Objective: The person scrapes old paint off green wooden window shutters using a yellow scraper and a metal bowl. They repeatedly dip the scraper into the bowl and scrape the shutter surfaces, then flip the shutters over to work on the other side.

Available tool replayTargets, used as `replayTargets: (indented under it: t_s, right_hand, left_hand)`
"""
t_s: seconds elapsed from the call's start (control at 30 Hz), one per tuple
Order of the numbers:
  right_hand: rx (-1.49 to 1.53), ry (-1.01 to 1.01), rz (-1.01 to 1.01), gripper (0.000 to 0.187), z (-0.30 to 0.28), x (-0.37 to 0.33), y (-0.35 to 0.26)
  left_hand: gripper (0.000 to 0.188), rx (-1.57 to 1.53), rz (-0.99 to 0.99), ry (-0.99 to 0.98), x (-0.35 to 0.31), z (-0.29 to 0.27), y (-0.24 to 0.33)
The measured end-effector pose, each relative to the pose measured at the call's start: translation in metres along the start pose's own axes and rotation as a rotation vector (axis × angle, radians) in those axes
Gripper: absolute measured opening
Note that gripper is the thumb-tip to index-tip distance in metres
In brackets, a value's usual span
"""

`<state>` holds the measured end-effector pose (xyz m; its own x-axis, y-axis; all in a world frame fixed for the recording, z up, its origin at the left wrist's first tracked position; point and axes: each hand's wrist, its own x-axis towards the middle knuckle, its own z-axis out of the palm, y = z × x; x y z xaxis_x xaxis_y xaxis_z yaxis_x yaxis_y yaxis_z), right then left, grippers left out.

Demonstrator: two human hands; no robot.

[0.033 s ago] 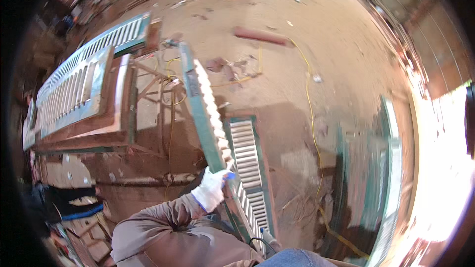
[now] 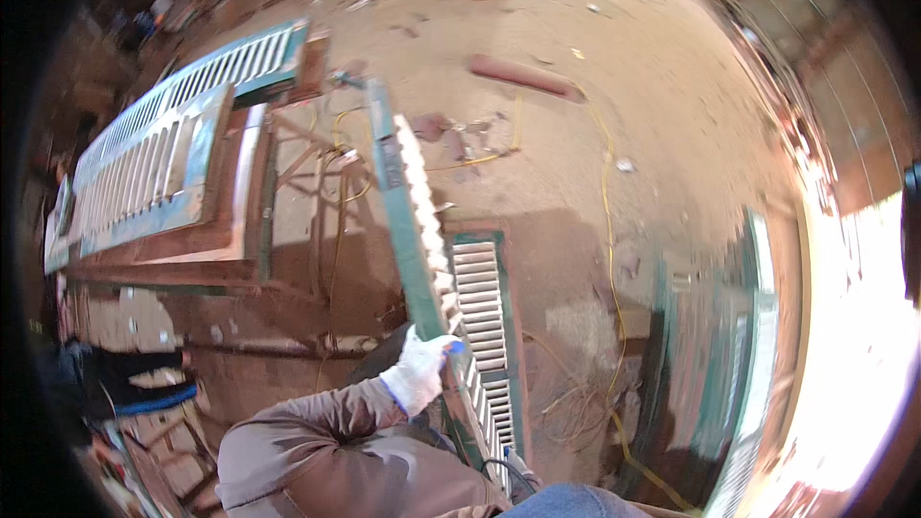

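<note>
My left hand (image 2: 419, 371), in a white glove with blue at the fingers, is closed around the green side rail of a louvered shutter (image 2: 408, 230). The shutter is tilted on edge in front of me, its pale slats facing right and its far end reaching toward a workbench. Near its close end my right hand (image 2: 519, 466), also gloved, is at the right side of the shutter and seems to grip it; sleeve and knee hide most of it. Just beyond, a second green-framed louvered shutter (image 2: 480, 302) is low down, partly covered by the held one.
Blue-and-white louvered shutters (image 2: 144, 168) lie on a wooden workbench (image 2: 230, 201) to the left. Green shutters (image 2: 715, 355) lean at the right wall. A yellow cord (image 2: 609, 230) snakes over the dirt floor near a reddish tube (image 2: 526, 77). A person's dark-clothed legs (image 2: 144, 379) show at left.
The whole view has shifted slightly, so the scene sits a little further right and lower. My hold on the shutter looks the same.
</note>
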<state>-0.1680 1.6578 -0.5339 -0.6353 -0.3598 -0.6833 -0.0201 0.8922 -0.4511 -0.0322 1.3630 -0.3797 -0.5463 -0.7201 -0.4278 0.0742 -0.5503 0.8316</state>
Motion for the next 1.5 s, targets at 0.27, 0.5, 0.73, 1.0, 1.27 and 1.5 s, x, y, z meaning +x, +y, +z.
replayTargets:
  t_s: [0.27, 0.5, 0.73, 1.0, 1.27, 1.5]
  right_hand:
    - [-0.137, -0.109, -0.185, 0.076, -0.07, 0.004, -0.224]
    - [-0.172, -0.203, -0.215, 0.076, -0.08, 0.014, -0.311]
    - [-0.196, -0.151, -0.239, 0.076, -0.152, 0.082, -0.381]
    - [-0.263, -0.099, -0.349, 0.076, -0.296, 0.282, -0.483]
    - [-0.294, -0.237, -0.415, 0.076, -0.378, 0.421, -0.633]
    - [-0.385, -0.291, -0.519, 0.077, -0.383, 0.501, -0.838]
  left_hand:
    - [0.055, -0.36, 0.035, 0.017, 0.07, 0.043, 0.187]
    - [0.075, -0.149, 0.102, 0.064, 0.175, 0.066, 0.236]
    - [0.093, 0.046, 0.17, 0.173, 0.262, 0.145, 0.298]
    - [0.093, 0.384, 0.14, 0.307, 0.425, 0.262, 0.349]
    - [0.082, -0.03, 0.273, 0.295, 0.605, 0.322, 0.403]
    - [0.088, 0.05, 0.099, 0.473, 0.705, 0.317, 0.531]
